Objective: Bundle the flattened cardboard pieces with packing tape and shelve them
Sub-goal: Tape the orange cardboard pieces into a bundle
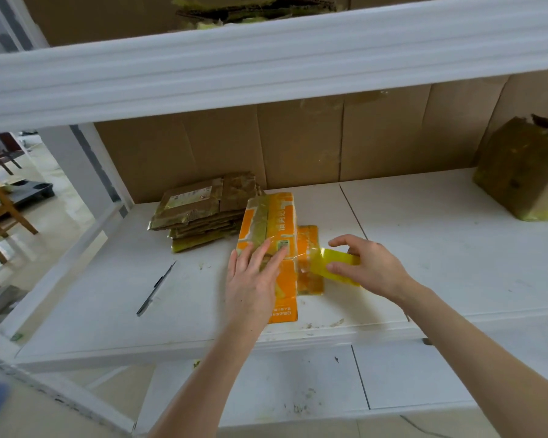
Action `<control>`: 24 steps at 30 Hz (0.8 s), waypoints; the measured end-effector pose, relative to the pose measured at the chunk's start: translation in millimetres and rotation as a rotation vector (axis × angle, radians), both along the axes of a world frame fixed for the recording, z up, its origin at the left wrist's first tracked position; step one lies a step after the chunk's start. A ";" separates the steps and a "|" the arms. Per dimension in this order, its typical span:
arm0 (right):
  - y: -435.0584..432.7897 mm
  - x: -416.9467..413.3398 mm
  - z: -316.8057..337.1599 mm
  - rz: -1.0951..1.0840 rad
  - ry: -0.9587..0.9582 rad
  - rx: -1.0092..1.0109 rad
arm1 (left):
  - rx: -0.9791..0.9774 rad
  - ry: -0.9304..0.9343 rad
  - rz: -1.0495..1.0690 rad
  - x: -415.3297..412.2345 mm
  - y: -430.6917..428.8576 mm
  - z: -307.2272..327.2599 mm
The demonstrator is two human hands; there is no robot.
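A flattened orange and white cardboard piece (271, 219) lies on the white shelf (424, 248), with a smaller orange piece (309, 235) under its right side. My left hand (255, 276) presses flat on its middle, fingers straight. My right hand (366, 263) grips a roll of yellow packing tape (334, 268) just right of the cardboard. A clear strip of tape runs from the roll across the cardboard under my left fingers. Behind, at the left, sits a taped brown cardboard bundle (203, 210).
A utility knife (155, 289) lies on the shelf left of the cardboard. A taped brown box (525, 172) stands at the far right. The upper shelf beam (266, 64) crosses overhead. Wooden chairs (0, 210) stand on the floor at the left.
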State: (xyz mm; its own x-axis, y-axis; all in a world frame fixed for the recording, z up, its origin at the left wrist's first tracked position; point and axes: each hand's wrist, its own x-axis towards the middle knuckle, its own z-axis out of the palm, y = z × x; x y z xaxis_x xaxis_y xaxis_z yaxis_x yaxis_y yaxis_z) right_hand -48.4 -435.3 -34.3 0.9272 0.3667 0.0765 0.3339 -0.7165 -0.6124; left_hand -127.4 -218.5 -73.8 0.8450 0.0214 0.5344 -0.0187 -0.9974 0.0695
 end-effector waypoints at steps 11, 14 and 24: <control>1.4 5.4 0.9 -0.103 -0.175 -0.296 | -0.200 0.022 0.031 1.3 -1.2 -0.9; 4.8 7.3 -1.3 -0.126 -0.167 -0.290 | -0.371 0.013 0.036 -0.6 -0.1 2.9; 22.8 12.2 -3.4 -0.148 -0.185 -0.302 | -0.367 0.071 0.391 -15.6 101.3 -10.2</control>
State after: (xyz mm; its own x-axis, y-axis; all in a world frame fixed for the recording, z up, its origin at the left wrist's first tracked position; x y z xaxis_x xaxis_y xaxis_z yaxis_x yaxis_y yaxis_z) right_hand -36.2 -412.6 -37.7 0.9525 0.2613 0.1566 0.2983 -0.9043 -0.3055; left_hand -142.9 -117.3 -84.0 0.7706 0.5159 0.3742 0.3661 -0.8389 0.4027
